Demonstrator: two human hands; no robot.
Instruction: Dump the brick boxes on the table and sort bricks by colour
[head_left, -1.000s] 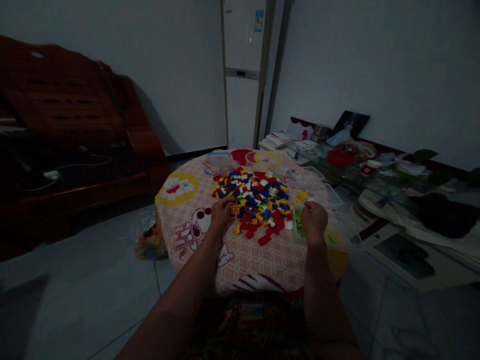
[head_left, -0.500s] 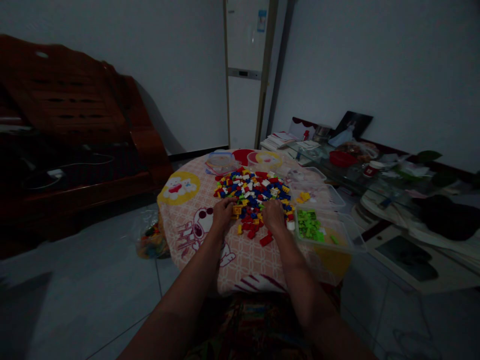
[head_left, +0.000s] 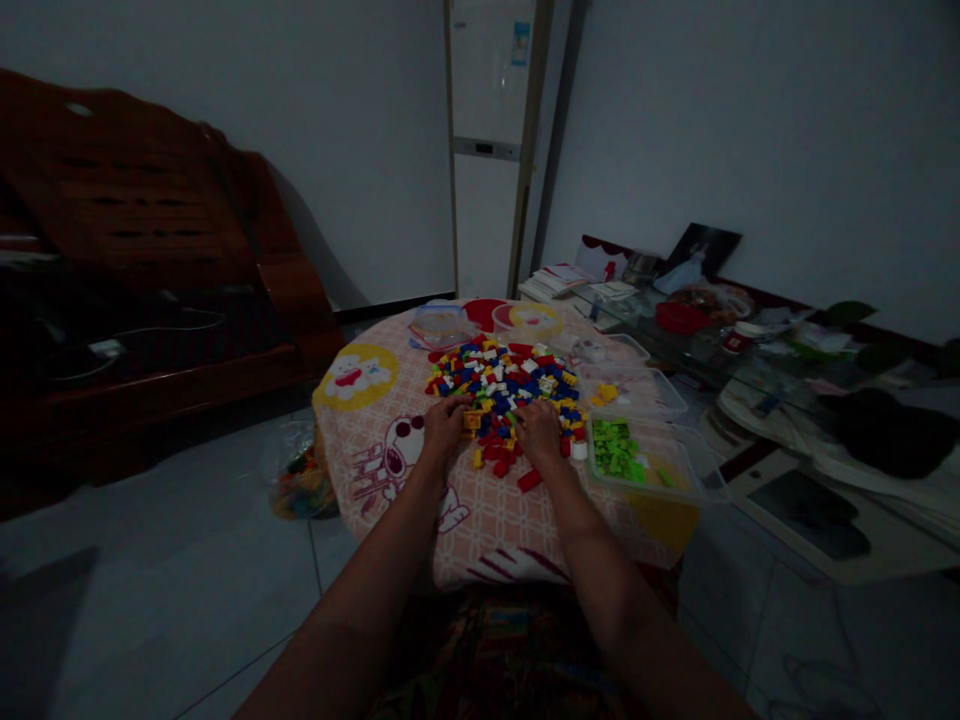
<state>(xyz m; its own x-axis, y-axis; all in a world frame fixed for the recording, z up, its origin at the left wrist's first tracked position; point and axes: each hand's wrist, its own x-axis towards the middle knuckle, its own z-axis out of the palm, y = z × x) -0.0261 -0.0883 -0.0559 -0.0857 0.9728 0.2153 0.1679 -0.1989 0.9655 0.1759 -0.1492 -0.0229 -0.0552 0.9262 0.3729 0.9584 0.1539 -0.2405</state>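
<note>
A heap of small red, blue, yellow, white and green building bricks lies on a round table with a cartoon-print cloth. My left hand rests at the near left edge of the heap, fingers curled by an orange brick. My right hand lies on the near side of the heap, fingers bent down into the bricks. What either hand holds is hidden. A clear tub with green bricks stands just right of my right hand.
More clear tubs, one holding yellow bricks, and lidded containers ring the heap's far and right sides. A plastic bag of bricks sits on the floor at the left. A cluttered low glass table stands right, a wooden sofa left.
My right hand moved left from the green-brick tub to the near side of the heap. My left hand stayed at the heap's left edge.
</note>
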